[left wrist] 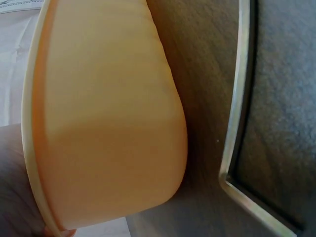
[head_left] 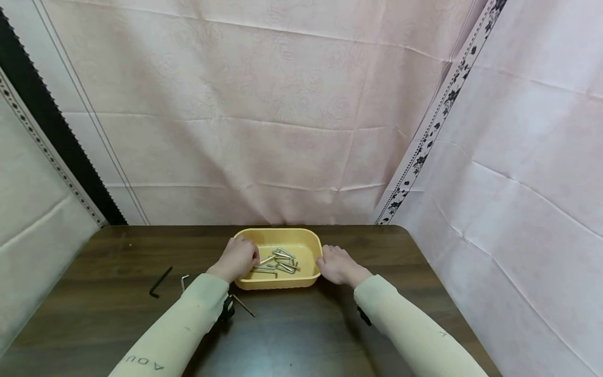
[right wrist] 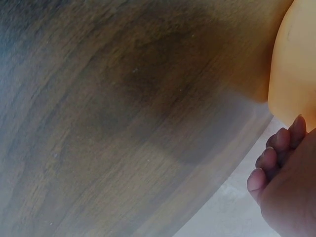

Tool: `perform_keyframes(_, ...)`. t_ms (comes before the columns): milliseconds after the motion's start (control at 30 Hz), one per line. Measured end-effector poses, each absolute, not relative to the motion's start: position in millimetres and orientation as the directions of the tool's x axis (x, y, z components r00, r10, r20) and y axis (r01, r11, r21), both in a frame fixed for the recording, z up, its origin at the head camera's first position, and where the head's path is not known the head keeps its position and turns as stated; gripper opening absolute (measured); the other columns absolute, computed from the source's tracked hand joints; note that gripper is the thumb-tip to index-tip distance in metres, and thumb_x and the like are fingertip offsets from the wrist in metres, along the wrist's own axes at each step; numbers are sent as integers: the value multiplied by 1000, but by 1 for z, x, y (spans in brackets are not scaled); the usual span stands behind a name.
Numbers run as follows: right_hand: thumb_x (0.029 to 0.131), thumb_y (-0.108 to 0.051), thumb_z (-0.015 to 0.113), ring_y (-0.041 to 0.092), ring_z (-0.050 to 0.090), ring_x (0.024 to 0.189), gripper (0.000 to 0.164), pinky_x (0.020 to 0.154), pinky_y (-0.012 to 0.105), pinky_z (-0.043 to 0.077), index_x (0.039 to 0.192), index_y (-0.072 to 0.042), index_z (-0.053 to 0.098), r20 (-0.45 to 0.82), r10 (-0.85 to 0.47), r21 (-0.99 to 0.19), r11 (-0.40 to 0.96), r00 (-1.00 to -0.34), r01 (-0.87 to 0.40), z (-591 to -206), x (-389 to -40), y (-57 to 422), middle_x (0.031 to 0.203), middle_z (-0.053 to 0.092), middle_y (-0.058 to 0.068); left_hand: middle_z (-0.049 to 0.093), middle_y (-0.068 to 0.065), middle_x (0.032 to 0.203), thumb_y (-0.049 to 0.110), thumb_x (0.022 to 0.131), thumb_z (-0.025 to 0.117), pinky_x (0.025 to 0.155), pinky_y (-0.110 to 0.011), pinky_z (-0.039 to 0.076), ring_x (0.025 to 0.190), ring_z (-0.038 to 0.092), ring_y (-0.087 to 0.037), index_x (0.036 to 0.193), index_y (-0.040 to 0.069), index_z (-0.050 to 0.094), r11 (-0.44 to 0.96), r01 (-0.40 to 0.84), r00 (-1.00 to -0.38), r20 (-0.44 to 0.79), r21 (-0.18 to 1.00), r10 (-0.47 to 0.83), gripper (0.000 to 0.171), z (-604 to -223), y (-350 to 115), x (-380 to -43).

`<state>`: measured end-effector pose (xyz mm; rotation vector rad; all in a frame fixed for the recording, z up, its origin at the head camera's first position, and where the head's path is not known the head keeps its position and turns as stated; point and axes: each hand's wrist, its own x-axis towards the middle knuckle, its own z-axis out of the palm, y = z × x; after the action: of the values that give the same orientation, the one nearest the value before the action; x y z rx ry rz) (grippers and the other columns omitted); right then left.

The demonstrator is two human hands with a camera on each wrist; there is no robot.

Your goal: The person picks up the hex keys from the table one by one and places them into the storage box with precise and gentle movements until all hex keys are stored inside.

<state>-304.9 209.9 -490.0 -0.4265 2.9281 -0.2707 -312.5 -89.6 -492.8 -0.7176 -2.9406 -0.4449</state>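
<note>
Two-ended hold: the left hand [head_left: 239, 257] and right hand [head_left: 338, 264] grip opposite ends of the yellow tray [head_left: 278, 285].
Step in hand: judging by this matched grasp, the tray is being steadied or positioned by its ends; which of the two, I cannot tell.
Next move: probably calls for even support at both ends, so that the loose metal pieces [head_left: 285, 268] inside do not slide.
Left hand: fingers bent over the left rim, pinching it; a fingertip shows at the rim's edge in the left wrist view, while most of the hand is out of sight there.
Right hand: curled at the right end, thumb side at the rim; the right wrist view shows four bent fingertips [right wrist: 257, 180] bunched close together beside the tray's outer wall.
Tray position: toward the far side of the table [head_left: 292, 345], between the hands, upright; whether its base touches the wood is unclear.
Tray contents: silvery pieces, heaped mostly around the middle and left.
Keys outside: a black hex key [head_left: 160, 281] and a silver hex key [head_left: 184, 281] lie left of the tray; a third key [head_left: 245, 307] lies just in front, near the left wrist.
</note>
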Motion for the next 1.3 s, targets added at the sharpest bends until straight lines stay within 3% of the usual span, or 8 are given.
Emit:
perform_keyframes(133,103,-31,34,25,47,96,30,90,44,36,111,-6,49,-145,-301,-208,941,-943,-268,-488,-304,209,100,51,6,62,7,85,25,86,74,91,-49,34,91,53,-23,82,19,71,821,450,-893,159,351,422,8,-490,-92,-311)
perform_keyframes(233,103,-32,34,24,46,94,29,89,43,36,109,-8,49,-152,-304,-206,941,-941,-270,-487,-304,209,98,50,5,62,2,95,25,87,73,93,-50,35,97,56,-24,92,13,71,764,463,-886,214,449,411,13,-485,-94,-304)
perform_keyframes(333,103,-31,34,23,45,92,28,87,42,36,108,-8,49,-162,-303,-209,941,-939,-267,-487,-303,210,96,49,4,61,-1,97,23,87,73,89,-46,40,95,56,-24,98,8,69,688,500,-865,273,526,421,19,-479,-96,-291)
perform_keyframes(500,102,-31,34,23,44,91,27,86,41,35,106,-8,48,-157,-286,-217,944,-945,-250,-485,-302,211,95,48,4,57,6,98,27,88,72,82,-38,47,93,57,-20,102,16,66,596,548,-832,304,587,465,19,-474,-98,-261)
perform_keyframes(633,102,-30,35,24,44,90,25,86,43,35,102,-9,48,-144,-293,-221,940,-945,-258,-482,-302,211,93,48,5,57,9,99,33,89,70,83,-36,48,95,57,-16,102,22,64,560,568,-814,310,603,491,18,-477,-103,-241)
perform_keyframes(833,102,-30,33,24,45,95,28,89,43,35,107,-8,49,-158,-297,-221,940,-942,-259,-483,-301,209,99,50,5,59,7,102,37,85,73,88,-37,48,103,59,-18,103,21,64,558,613,-779,311,560,544,25,-481,-118,-224)
perform_keyframes(1067,102,-31,33,24,45,93,28,88,43,35,107,-8,49,-163,-288,-226,942,-944,-248,-488,-300,211,97,49,5,60,10,101,38,85,73,78,-33,48,92,58,-14,102,19,69,589,600,-777,219,541,590,26,-488,-138,-215)
perform_keyframes(1300,102,-31,32,24,44,92,26,88,42,34,104,-10,48,-162,-300,-209,942,-940,-264,-488,-303,212,95,48,4,61,14,100,37,86,72,80,-38,49,93,60,-14,99,21,72,597,581,-780,167,554,603,20,-498,-148,-213)
